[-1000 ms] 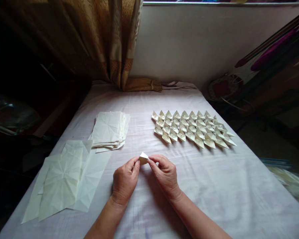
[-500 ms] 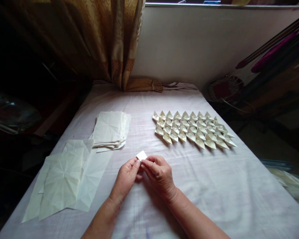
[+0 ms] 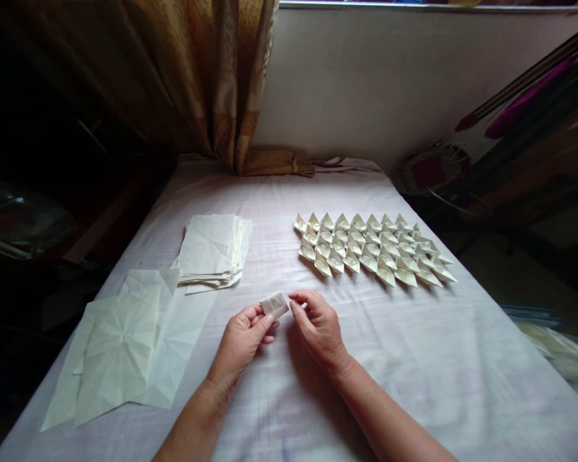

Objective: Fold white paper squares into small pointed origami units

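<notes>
A small folded piece of paper (image 3: 274, 305), whitish and roughly square, is pinched between the thumb and fingers of my left hand (image 3: 245, 333). Just to its right is my right hand (image 3: 320, 327), its thumb and forefinger slightly apart with a small gap to the paper; nothing shows between them. Beyond my hands, to the right, several rows of folded paper boats (image 3: 366, 247) stand close together. Left of them lies a stack of creased paper sheets (image 3: 207, 247).
Larger creased sheets (image 3: 120, 346) overlap at the near left. A pale cloth (image 3: 289, 199) covers the table. A brown curtain (image 3: 236, 96) hangs over its far edge, before a white wall (image 3: 356, 83). Plastic bags (image 3: 563, 359) lie beyond the right edge.
My right hand has let go of the folded paper and moved slightly right. The paper has turned in my left hand and now shows a broader, creased face.
</notes>
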Tool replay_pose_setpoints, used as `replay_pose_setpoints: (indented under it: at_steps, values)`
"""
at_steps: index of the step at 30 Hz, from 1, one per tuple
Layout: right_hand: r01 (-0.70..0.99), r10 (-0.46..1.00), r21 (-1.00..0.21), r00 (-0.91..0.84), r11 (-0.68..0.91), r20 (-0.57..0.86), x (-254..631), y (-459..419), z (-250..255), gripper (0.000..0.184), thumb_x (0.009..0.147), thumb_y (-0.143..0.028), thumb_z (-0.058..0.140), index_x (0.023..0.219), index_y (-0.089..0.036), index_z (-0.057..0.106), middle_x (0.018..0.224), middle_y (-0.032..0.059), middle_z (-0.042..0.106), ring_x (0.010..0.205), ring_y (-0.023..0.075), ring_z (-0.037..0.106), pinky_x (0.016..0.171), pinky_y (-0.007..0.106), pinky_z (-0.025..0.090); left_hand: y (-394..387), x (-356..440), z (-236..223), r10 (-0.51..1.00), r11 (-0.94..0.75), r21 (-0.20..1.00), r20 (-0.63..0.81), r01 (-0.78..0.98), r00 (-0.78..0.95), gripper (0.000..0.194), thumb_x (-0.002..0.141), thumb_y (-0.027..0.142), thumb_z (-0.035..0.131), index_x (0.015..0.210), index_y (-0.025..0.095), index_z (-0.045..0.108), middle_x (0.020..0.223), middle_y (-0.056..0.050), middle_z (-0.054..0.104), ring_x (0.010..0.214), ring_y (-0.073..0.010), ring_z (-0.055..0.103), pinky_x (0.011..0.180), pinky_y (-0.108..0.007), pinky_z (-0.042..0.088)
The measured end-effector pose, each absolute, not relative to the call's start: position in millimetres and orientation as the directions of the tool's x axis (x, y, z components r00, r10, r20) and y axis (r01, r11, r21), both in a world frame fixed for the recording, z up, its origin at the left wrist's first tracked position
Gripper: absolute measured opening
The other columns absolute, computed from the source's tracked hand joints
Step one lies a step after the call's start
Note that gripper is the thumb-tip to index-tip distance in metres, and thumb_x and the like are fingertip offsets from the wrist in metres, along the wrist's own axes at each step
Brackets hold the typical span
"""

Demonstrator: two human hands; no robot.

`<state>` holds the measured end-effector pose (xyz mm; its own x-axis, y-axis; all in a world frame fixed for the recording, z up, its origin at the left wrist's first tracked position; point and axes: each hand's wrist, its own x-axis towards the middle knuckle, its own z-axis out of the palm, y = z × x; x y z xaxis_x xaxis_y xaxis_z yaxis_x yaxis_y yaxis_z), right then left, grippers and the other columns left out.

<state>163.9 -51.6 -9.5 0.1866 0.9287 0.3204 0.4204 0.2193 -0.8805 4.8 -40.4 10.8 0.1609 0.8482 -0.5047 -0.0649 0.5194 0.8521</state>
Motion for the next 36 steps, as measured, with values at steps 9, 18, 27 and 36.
replay_pose_setpoints:
  at_steps: [9,18,27,36]
  values:
    - [0.232,0.999,-0.973,0.035,0.0,0.008,170,-33,3,0.023,0.081,-0.039,0.059,0.078,-0.018,0.069,0.069,0.0018,0.068,0.062,0.0141,0.059,0.06,0.024,0.047,-42,5,12,0.842,0.518,0.854,-0.501,-0.04,0.202,0.049,0.059,0.043,0.083,0.098,0.015,0.074,0.084,-0.007,0.074,0.076,-0.0176,0.068,0.056,-0.019,0.047]
    - [0.053,0.983,-0.982,-0.012,-0.181,-0.182,170,-29,6,0.029,0.073,-0.044,0.065,0.065,-0.016,0.066,0.058,-0.0013,0.059,0.055,0.0106,0.048,0.056,0.024,0.039,-46,5,9,0.868,0.449,0.894,-0.434,-0.007,0.242,0.046,0.066,0.046,0.079,0.098,0.014,0.073,0.076,-0.003,0.071,0.06,-0.0104,0.059,0.053,-0.018,0.045]
    - [-0.153,0.934,-0.922,-0.101,-0.355,-0.343,168,-29,14,0.04,0.067,-0.054,0.071,0.061,-0.018,0.055,0.045,-0.0087,0.04,0.044,0.0058,0.028,0.047,0.022,0.022,-47,7,13,0.863,0.456,0.89,-0.438,-0.015,0.252,0.054,0.066,0.048,0.078,0.108,0.015,0.069,0.088,-0.007,0.073,0.06,-0.0118,0.065,0.049,-0.018,0.047]
    - [-0.145,0.939,-0.928,-0.098,-0.342,-0.331,169,-32,15,0.04,0.068,-0.056,0.071,0.067,-0.017,0.06,0.049,-0.0075,0.043,0.048,0.0069,0.033,0.049,0.022,0.026,-46,7,14,0.84,0.476,0.878,-0.468,0.04,0.273,0.053,0.066,0.056,0.076,0.096,0.013,0.073,0.083,-0.008,0.072,0.062,-0.0141,0.065,0.05,-0.019,0.047]
